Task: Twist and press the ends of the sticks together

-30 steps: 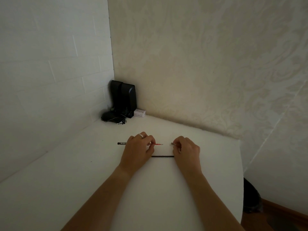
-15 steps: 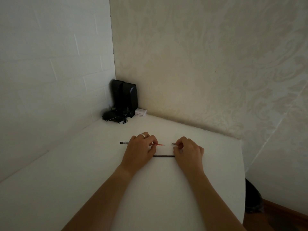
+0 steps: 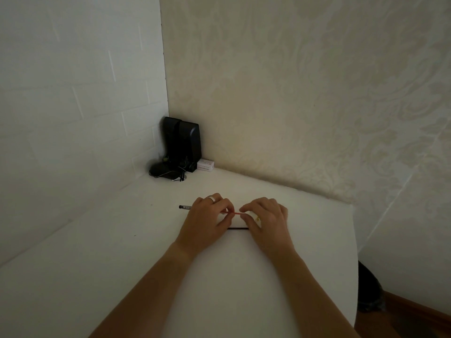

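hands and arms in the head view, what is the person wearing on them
Both forearms are bare, with no sleeves, watch or bracelet in view. The left hand wears a plain silver-coloured band ring on one finger. The right hand shows a small gold-coloured ring on a finger. No gloves are visible; the dim light hides finer detail.

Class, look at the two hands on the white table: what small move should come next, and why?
Probably the right hand should close its fingertips on the free end of the thin red rod. The left hand already pinches the rod's other end, and the right fingertips sit right at its tip. A thin black rod lies just nearer, between the hands.
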